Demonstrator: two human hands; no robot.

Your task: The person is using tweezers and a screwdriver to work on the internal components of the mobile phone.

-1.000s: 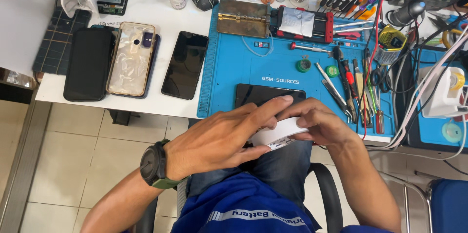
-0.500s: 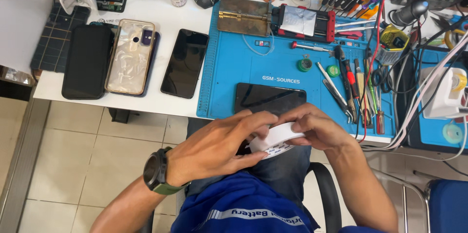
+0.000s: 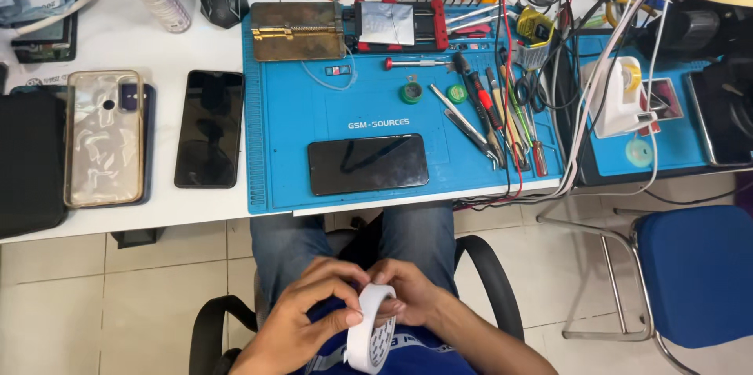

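Over my lap I hold a white roll of tape [image 3: 372, 329] between both hands. My left hand [image 3: 302, 314] pinches its edge with thumb and fingers. My right hand [image 3: 409, 293] grips the roll from the other side. A black phone [image 3: 368, 164] lies face up on the blue work mat [image 3: 290, 124] at the desk's near edge, apart from my hands.
Another black phone [image 3: 208, 129] and a phone in a clear case [image 3: 103, 137] lie left of the mat. Screwdrivers and tweezers [image 3: 490, 112] crowd the mat's right side, with cables [image 3: 596, 85] beyond. A blue chair [image 3: 694, 273] stands at the right.
Both hands have dropped with the tape roll from the desk edge down to my lap. The black phone on the mat is now fully uncovered.
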